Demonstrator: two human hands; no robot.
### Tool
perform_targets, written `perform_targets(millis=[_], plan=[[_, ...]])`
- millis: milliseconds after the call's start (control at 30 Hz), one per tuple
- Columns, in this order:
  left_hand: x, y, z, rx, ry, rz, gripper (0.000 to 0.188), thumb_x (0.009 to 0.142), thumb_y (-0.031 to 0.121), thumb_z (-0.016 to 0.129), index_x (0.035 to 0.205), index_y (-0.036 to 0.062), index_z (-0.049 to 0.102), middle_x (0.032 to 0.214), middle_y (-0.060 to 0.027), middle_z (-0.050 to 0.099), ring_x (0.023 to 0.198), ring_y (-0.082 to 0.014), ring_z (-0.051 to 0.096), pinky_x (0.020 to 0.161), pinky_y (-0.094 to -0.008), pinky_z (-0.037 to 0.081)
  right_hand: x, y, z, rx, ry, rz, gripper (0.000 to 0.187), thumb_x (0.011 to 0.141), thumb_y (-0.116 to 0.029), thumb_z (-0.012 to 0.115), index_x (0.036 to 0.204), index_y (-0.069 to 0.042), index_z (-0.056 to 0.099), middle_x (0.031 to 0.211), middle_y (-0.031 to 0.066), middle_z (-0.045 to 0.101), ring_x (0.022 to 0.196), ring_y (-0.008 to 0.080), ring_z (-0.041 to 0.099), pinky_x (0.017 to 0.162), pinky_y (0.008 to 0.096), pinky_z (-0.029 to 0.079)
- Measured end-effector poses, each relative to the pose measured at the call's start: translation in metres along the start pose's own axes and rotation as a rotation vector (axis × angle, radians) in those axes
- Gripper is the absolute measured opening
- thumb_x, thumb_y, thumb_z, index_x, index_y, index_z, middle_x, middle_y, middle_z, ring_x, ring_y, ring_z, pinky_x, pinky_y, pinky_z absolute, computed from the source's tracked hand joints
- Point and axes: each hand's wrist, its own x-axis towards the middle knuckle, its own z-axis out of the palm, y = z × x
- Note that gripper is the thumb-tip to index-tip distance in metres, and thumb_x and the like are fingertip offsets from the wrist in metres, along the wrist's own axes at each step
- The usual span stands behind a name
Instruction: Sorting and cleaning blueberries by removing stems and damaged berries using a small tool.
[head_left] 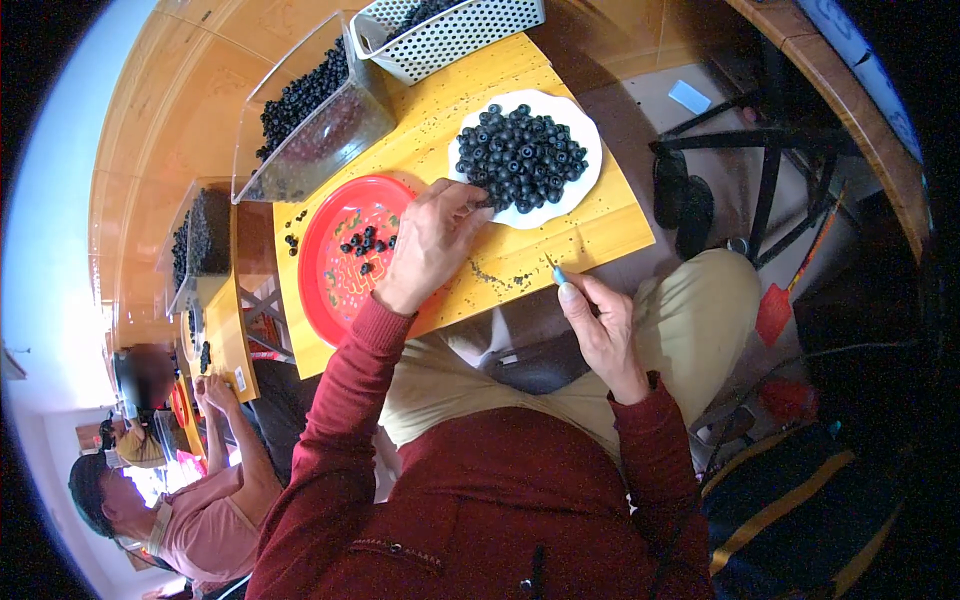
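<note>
A white scalloped plate (590, 190) carries a heap of small, round, blue-black berries (525, 150) that look like blueberries. My left hand (437, 235) reaches to the near left rim of this plate, its thumb and fingertips pinched on one dark berry (484, 203). Below the plate, at the table's near edge, my right hand (605, 335) grips a small pointed tool (558, 272) with a light blue handle and a thin tip pointing up. Partly under my left wrist lies a red round tray (318, 285) with a few berries (366, 240) on its patterned middle.
Dark crumbs are scattered over the yellow wooden table (440, 115). Behind stand a clear bin (350, 120) full of berries and a white perforated basket (460, 40). Another person (200, 510) works at a table on the left. Black slippers (685, 205) lie on the floor at right.
</note>
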Motion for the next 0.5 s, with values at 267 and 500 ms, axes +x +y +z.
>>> perform_targets(millis=[267, 500], plan=[[-0.002, -0.001, 0.000, 0.008, -0.006, 0.023, 0.023, 0.086, 0.010, 0.069, 0.107, 0.0000, 0.068, 0.096, -0.0189, 0.065, 0.083, -0.0319, 0.066, 0.075, -0.0377, 0.053, 0.001, -0.001, 0.000, 0.010, -0.003, 0.002, 0.034, 0.100, -0.028, 0.059, 0.113, 0.003, 0.066, 0.072, -0.0038, 0.053, 0.068, 0.0046, 0.045, 0.059, 0.0233, 0.038], [-0.014, -0.012, 0.001, -0.285, 0.040, -0.019, 0.021, 0.090, 0.004, 0.068, 0.110, -0.0015, 0.066, 0.095, -0.0103, 0.067, 0.083, -0.0190, 0.064, 0.076, -0.0294, 0.052, 0.001, -0.001, 0.001, -0.028, -0.001, 0.050, 0.029, 0.099, -0.024, 0.061, 0.106, 0.003, 0.068, 0.077, 0.0064, 0.066, 0.072, 0.0101, 0.058, 0.064, 0.0279, 0.047]])
